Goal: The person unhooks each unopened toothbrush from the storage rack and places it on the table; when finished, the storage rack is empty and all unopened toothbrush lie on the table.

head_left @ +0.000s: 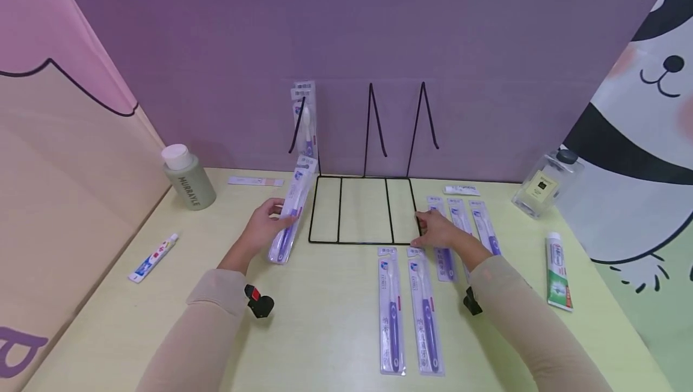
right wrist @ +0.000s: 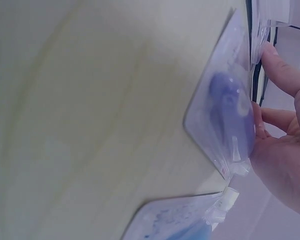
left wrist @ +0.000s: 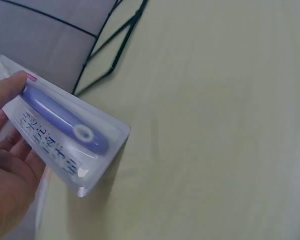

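Note:
My left hand [head_left: 265,223] pinches a packaged toothbrush [head_left: 292,210], purple-handled in a clear blister pack, tilted beside a black wire rack [head_left: 351,243]. In the left wrist view the thumb lies across the pack's front, with the other fingers behind it. Above, further toothbrush packs [head_left: 310,88] hang at the rack's left prong. My right hand [head_left: 437,229] grips the front right corner of the rack's base, thumb and fingers at the wire. Two toothbrush packs [head_left: 391,320] lie in front of the rack; three more packs [head_left: 483,226] lie beside and partly under the right hand.
A green-grey bottle [head_left: 192,184], a small toothpaste tube [head_left: 154,258] and a flat narrow packet [head_left: 255,181] are on the left. On the right are a glass perfume bottle [head_left: 544,184], a green-white toothpaste tube [head_left: 557,272] and a small white tube [head_left: 461,190]. A purple backdrop [head_left: 476,37] stands behind.

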The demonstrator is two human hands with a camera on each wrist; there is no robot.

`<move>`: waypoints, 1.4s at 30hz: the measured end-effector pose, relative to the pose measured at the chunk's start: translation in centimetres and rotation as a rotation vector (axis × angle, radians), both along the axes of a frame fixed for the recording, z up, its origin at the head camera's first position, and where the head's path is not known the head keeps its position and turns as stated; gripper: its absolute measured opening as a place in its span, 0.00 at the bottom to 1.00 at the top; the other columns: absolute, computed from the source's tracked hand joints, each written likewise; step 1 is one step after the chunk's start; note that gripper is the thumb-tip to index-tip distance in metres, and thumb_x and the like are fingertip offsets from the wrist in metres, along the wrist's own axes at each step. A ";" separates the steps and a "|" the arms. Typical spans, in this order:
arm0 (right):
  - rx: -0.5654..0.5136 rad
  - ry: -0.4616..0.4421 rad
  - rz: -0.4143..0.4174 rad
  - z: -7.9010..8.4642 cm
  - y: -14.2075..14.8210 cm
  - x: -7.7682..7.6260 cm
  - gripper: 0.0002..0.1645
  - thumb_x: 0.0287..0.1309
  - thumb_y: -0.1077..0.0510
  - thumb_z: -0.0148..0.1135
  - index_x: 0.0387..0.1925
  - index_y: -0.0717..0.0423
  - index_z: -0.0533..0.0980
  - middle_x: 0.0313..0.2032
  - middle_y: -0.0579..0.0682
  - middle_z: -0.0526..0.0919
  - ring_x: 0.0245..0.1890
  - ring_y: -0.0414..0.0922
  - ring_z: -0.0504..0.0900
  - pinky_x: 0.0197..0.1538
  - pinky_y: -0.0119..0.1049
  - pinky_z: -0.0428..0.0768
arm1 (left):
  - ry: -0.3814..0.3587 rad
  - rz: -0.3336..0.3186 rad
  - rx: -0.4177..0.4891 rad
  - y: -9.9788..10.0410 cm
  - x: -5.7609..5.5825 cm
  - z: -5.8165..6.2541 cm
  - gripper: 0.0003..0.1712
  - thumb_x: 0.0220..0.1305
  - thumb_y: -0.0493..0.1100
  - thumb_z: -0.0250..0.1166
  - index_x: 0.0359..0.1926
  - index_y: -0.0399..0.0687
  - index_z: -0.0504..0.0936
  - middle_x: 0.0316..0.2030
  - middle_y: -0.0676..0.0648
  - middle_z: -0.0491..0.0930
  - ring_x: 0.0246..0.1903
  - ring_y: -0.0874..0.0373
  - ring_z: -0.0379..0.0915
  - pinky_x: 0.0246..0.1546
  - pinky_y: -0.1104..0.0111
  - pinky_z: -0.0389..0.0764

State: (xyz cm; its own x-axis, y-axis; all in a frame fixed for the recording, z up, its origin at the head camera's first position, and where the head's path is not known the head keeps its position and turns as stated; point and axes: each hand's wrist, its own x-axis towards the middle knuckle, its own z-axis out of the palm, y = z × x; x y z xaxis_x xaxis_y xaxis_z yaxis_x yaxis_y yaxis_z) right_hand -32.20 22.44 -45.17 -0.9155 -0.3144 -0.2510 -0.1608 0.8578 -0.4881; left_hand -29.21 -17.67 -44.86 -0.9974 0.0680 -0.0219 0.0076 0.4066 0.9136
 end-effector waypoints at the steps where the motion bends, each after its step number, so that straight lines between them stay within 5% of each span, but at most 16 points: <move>1: 0.003 0.003 0.000 0.0 0.0 0.0 0.54 0.44 0.48 0.70 0.66 0.63 0.52 0.53 0.62 0.62 0.53 0.53 0.67 0.54 0.46 0.66 | -0.025 0.011 -0.014 -0.3 0.1 -0.5 0.30 0.58 0.46 0.63 0.57 0.40 0.64 0.48 0.40 0.68 0.42 0.47 0.68 0.39 0.61 0.73; 6: 0.012 0.009 0.000 0.1 0.1 -0.1 0.54 0.44 0.48 0.70 0.66 0.63 0.52 0.53 0.62 0.62 0.53 0.53 0.66 0.54 0.46 0.66 | -0.140 0.077 -0.014 -1.3 0.4 -2.3 0.33 0.57 0.50 0.63 0.58 0.39 0.63 0.46 0.39 0.68 0.39 0.48 0.69 0.36 0.63 0.74; 11: 0.003 -0.001 0.011 0.0 0.2 -0.1 0.54 0.45 0.48 0.70 0.66 0.64 0.51 0.53 0.62 0.62 0.53 0.54 0.66 0.54 0.46 0.66 | -0.181 0.130 -0.013 -1.2 0.2 -3.0 0.33 0.57 0.49 0.64 0.58 0.37 0.62 0.47 0.37 0.69 0.37 0.49 0.72 0.34 0.64 0.76; 24: 0.014 0.004 0.014 0.3 -0.2 0.2 0.54 0.45 0.48 0.69 0.66 0.65 0.52 0.53 0.63 0.62 0.52 0.54 0.67 0.53 0.46 0.67 | -0.110 0.210 -0.340 -0.1 -0.9 -2.4 0.29 0.54 0.50 0.66 0.49 0.36 0.67 0.44 0.35 0.75 0.34 0.50 0.74 0.32 0.62 0.74; 34: -0.004 -0.001 -0.007 0.6 -0.3 0.2 0.54 0.44 0.50 0.70 0.66 0.64 0.52 0.53 0.62 0.62 0.52 0.54 0.67 0.53 0.45 0.67 | -0.082 0.200 -0.499 0.6 -1.1 -1.4 0.28 0.56 0.55 0.62 0.45 0.35 0.71 0.33 0.41 0.74 0.28 0.52 0.70 0.27 0.63 0.71; 37: -0.018 -0.011 0.002 0.5 -0.4 0.2 0.54 0.44 0.50 0.70 0.66 0.65 0.51 0.53 0.63 0.61 0.52 0.54 0.67 0.53 0.46 0.67 | 0.039 0.218 -0.417 1.0 -1.7 -0.7 0.29 0.57 0.53 0.62 0.50 0.35 0.69 0.38 0.40 0.73 0.34 0.50 0.70 0.33 0.60 0.72; 42: -0.005 -0.010 -0.017 0.3 -0.3 0.2 0.54 0.43 0.50 0.71 0.66 0.64 0.52 0.52 0.62 0.62 0.52 0.54 0.67 0.53 0.46 0.67 | 0.288 0.197 -0.015 2.4 -3.7 1.2 0.31 0.56 0.40 0.65 0.58 0.37 0.63 0.51 0.39 0.67 0.49 0.48 0.66 0.46 0.59 0.69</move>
State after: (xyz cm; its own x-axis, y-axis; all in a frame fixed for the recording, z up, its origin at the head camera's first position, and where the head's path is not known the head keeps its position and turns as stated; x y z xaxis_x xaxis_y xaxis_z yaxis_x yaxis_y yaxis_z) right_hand -31.96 22.13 -44.84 -0.9182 -0.2999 -0.2588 -0.1411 0.8581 -0.4937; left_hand -32.94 -15.23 -43.66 -0.9569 -0.1247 0.2623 0.1839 0.4391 0.8794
